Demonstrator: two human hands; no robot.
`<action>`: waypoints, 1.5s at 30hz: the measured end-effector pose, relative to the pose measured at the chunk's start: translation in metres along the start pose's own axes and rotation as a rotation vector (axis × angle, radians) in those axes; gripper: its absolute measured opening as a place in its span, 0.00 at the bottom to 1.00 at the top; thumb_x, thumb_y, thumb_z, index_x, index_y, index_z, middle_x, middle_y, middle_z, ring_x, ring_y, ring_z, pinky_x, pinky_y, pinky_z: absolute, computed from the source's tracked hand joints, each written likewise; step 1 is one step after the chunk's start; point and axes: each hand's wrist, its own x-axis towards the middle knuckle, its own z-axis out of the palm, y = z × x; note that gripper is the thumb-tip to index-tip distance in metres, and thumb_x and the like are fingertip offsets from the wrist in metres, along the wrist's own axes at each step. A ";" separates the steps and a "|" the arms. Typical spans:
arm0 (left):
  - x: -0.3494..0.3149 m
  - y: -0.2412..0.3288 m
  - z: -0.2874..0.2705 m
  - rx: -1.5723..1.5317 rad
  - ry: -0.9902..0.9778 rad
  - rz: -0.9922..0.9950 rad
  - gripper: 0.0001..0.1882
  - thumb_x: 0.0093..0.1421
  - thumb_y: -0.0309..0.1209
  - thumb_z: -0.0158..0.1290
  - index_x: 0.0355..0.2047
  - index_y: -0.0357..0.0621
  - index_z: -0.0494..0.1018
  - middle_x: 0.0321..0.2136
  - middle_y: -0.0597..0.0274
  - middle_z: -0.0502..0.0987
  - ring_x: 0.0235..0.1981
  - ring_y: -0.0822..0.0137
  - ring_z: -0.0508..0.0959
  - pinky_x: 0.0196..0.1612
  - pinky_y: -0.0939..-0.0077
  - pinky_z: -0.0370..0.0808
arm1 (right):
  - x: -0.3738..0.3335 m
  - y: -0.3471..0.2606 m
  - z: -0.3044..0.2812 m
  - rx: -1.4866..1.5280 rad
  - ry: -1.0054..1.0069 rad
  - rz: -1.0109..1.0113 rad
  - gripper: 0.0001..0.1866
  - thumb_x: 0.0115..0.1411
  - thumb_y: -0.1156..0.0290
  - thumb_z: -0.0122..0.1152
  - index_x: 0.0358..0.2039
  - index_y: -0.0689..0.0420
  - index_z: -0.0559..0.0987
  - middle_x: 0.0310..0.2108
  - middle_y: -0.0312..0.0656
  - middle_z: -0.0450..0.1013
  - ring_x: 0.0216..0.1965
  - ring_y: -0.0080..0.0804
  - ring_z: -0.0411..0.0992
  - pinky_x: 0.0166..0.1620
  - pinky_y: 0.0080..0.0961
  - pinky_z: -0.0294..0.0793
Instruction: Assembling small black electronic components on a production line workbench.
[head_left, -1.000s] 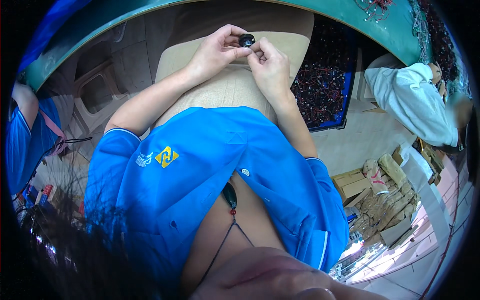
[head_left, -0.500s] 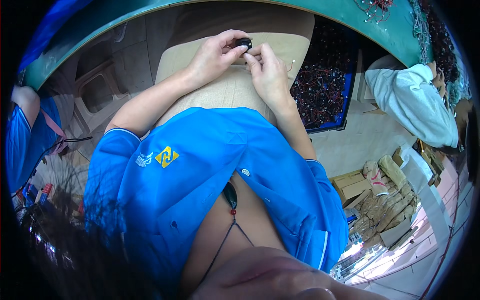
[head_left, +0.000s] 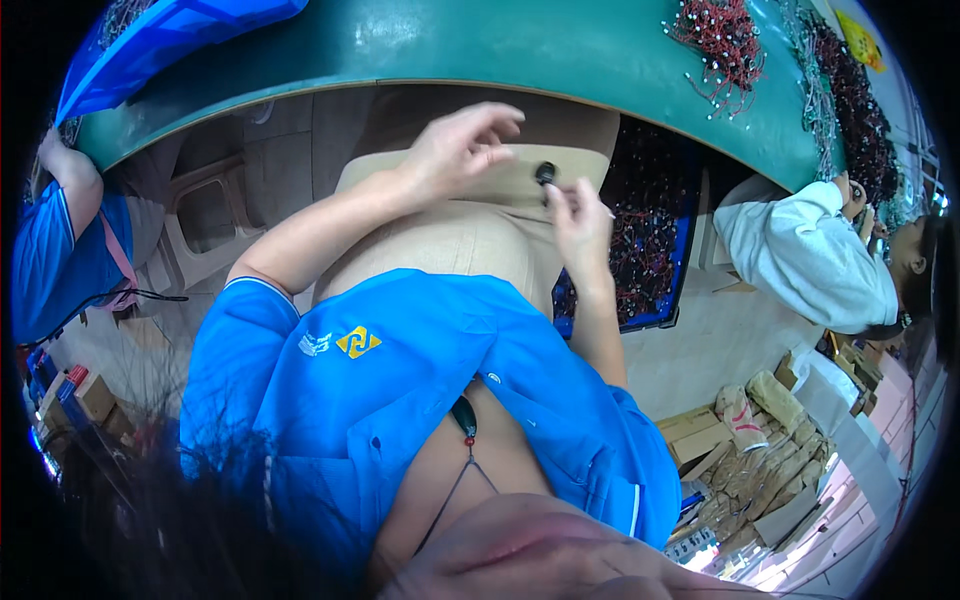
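Observation:
A small round black part (head_left: 545, 173) shows at the fingertips of my right hand (head_left: 582, 228), above the beige cloth (head_left: 440, 235) over my lap. The thumb and fingers of that hand are closed in a pinch at the part's lower end; what exactly they grip there is blurred. My left hand (head_left: 455, 152) is apart from the part, to its left. Its fingers are loosely bent and spread, and nothing shows between them.
A green table (head_left: 420, 50) curves across the front, bearing a heap of red-wired pieces (head_left: 715, 45) and a blue tray (head_left: 180, 45). Beside my right arm stands a blue-rimmed crate (head_left: 685, 260) of wired parts. Co-workers sit at left and right; cardboard boxes (head_left: 700, 435) lie behind, right.
My hands have parted. The left has let go of the black part and opened; the right has moved right with the part. The view has shifted, showing more of the table.

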 end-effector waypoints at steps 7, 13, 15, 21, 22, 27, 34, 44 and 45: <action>0.104 0.008 -0.095 0.630 0.564 0.215 0.11 0.62 0.31 0.53 0.44 0.43 0.74 0.36 0.61 0.77 0.29 0.67 0.74 0.33 0.78 0.72 | -0.004 0.055 -0.071 -0.714 0.355 -0.068 0.07 0.55 0.68 0.59 0.34 0.55 0.77 0.33 0.40 0.75 0.36 0.40 0.71 0.41 0.34 0.69; 0.205 -0.026 -0.180 1.006 0.872 0.308 0.11 0.60 0.30 0.49 0.41 0.41 0.72 0.39 0.51 0.72 0.37 0.51 0.74 0.43 0.61 0.71 | 0.004 0.042 -0.066 -0.618 0.400 -0.026 0.09 0.55 0.68 0.59 0.37 0.53 0.77 0.39 0.37 0.74 0.41 0.38 0.71 0.45 0.34 0.68; 0.220 -0.037 -0.199 1.122 0.759 0.085 0.11 0.60 0.31 0.50 0.43 0.42 0.73 0.38 0.54 0.74 0.35 0.55 0.74 0.40 0.66 0.72 | 0.012 0.038 -0.061 -0.507 0.406 -0.087 0.09 0.54 0.68 0.60 0.37 0.52 0.77 0.39 0.36 0.74 0.41 0.37 0.71 0.45 0.33 0.68; 0.236 -0.037 -0.209 1.288 0.451 -0.315 0.13 0.62 0.33 0.53 0.46 0.45 0.74 0.35 0.61 0.78 0.32 0.64 0.76 0.35 0.75 0.73 | 0.052 0.027 -0.074 -0.445 0.539 -0.179 0.05 0.56 0.70 0.59 0.34 0.53 0.78 0.35 0.34 0.74 0.35 0.34 0.71 0.40 0.29 0.69; 0.229 -0.025 -0.202 1.212 0.412 -0.286 0.13 0.61 0.34 0.53 0.46 0.46 0.74 0.35 0.62 0.78 0.33 0.64 0.76 0.35 0.74 0.73 | 0.060 0.029 -0.079 -0.399 0.571 -0.185 0.05 0.56 0.70 0.58 0.33 0.54 0.78 0.34 0.34 0.74 0.34 0.33 0.71 0.38 0.28 0.69; 0.185 -0.025 -0.187 0.923 0.384 -0.122 0.15 0.59 0.32 0.55 0.47 0.46 0.74 0.35 0.62 0.78 0.31 0.67 0.75 0.34 0.76 0.73 | 0.107 0.015 -0.102 -0.171 0.670 -0.197 0.03 0.57 0.72 0.56 0.31 0.55 0.78 0.28 0.34 0.74 0.26 0.28 0.69 0.30 0.23 0.68; 0.108 0.005 -0.128 0.665 0.360 0.088 0.15 0.57 0.28 0.57 0.46 0.45 0.76 0.34 0.62 0.78 0.25 0.70 0.70 0.32 0.79 0.70 | 0.167 0.018 -0.135 -0.144 0.851 -0.237 0.05 0.57 0.69 0.58 0.31 0.54 0.80 0.27 0.34 0.73 0.25 0.28 0.69 0.30 0.23 0.69; 0.003 0.037 -0.050 0.044 -0.391 -0.129 0.11 0.54 0.18 0.53 0.38 0.40 0.76 0.29 0.63 0.77 0.25 0.73 0.72 0.30 0.80 0.69 | 0.256 0.011 -0.190 -0.447 0.632 0.065 0.12 0.54 0.65 0.59 0.35 0.58 0.78 0.31 0.44 0.75 0.34 0.44 0.72 0.38 0.35 0.71; -0.004 0.035 -0.046 0.063 -0.479 -0.142 0.10 0.54 0.18 0.54 0.38 0.41 0.76 0.31 0.62 0.77 0.26 0.71 0.73 0.30 0.79 0.70 | 0.257 0.012 -0.190 -0.446 0.630 0.060 0.12 0.54 0.65 0.59 0.35 0.58 0.78 0.31 0.44 0.75 0.34 0.44 0.72 0.38 0.35 0.71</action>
